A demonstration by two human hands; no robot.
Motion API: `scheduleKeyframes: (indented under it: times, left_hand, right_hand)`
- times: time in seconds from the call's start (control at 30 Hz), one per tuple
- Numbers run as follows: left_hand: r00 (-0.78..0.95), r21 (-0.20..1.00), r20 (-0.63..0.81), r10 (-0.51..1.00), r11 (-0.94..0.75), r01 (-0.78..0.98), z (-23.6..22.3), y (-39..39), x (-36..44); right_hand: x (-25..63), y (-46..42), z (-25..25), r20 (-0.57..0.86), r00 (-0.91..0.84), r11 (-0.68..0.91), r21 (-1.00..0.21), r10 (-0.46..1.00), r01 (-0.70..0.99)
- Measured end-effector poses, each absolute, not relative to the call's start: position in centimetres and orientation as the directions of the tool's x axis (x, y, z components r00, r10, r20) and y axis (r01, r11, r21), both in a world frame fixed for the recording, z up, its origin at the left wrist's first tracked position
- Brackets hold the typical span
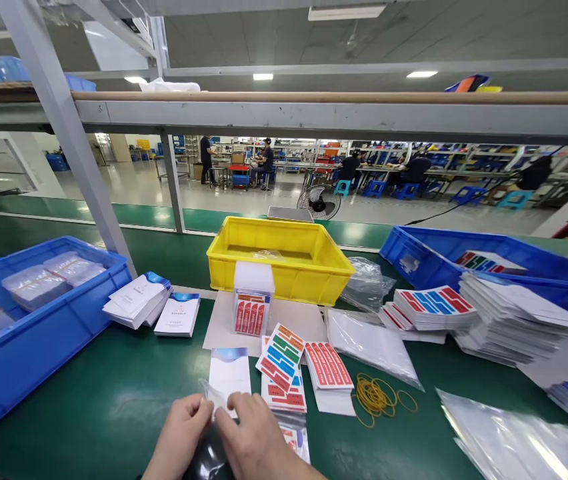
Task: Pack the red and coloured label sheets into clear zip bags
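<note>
Where the grip is: the left hand (183, 428) pinches a thin, clear plastic bag (209, 456) between thumb and finger; the right hand (257, 427) holds it too, fingers curled.
Bag: low in the middle, between both hands; whether it touches the smooth dark-green tabletop (129, 400) cannot be told.
White rectangular card with blue upper band (228, 373): flat, just beyond the fingers.
Stack of white paper sheets printed with multicoloured strips (282, 357): right of the card.
Tangle of thin yellow rubber bands (375, 396): farther right.
</note>
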State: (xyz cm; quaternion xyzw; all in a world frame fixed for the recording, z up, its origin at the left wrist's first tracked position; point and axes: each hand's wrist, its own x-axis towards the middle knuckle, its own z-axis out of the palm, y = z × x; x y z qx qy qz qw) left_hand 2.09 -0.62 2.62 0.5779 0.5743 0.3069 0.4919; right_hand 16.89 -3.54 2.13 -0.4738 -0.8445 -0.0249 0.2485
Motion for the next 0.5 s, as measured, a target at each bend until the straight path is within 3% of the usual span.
scheduleKeyframes:
  times: [0.03,0.1,0.17,0.2,0.3,0.4,0.43,0.5]
  left_hand:
    - [0.152,0.917,-0.171,0.973,0.101,0.386,3.1,-0.6,1.7]
    - [0.192,0.87,0.039,0.981,-0.128,0.477,4.1,-0.6,0.8]
    - [0.37,0.726,0.253,0.894,-0.428,0.538,5.2,-0.8,-0.3]
    - [0.495,0.653,0.264,0.828,-0.531,0.54,5.7,-0.8,-0.9]
    - [0.676,0.545,0.065,0.735,-0.593,0.593,6.7,-1.0,-2.8]
    - [0.606,0.544,-0.126,0.785,-0.456,0.704,7.1,-1.2,-4.8]
    - [0.58,0.561,-0.173,0.796,-0.405,0.722,7.1,-1.3,-5.5]
    - [0.537,0.6,-0.249,0.806,-0.307,0.739,6.7,-1.7,-6.8]
  right_hand:
    - [16.8,-3.6,2.0,0.42,-0.431,0.545,-0.203,0.799,0.813]
    - [17.0,-3.5,2.0,0.372,-0.408,0.529,-0.323,0.834,0.785]
    - [17.4,-3.3,2.5,0.31,-0.401,0.507,-0.508,0.862,0.696]
    - [17.6,-3.3,2.9,0.262,-0.419,0.489,-0.586,0.869,0.646]
    - [18.5,-3.4,4.3,0.026,-0.541,0.389,-0.725,0.84,0.568]
    - [19.0,-3.0,5.0,-0.119,-0.679,0.342,-0.793,0.725,0.504]
    - [19.0,-2.7,4.9,-0.102,-0.682,0.367,-0.78,0.724,0.506]
    - [18.6,-1.7,4.5,-0.076,-0.592,0.429,-0.616,0.802,0.661]
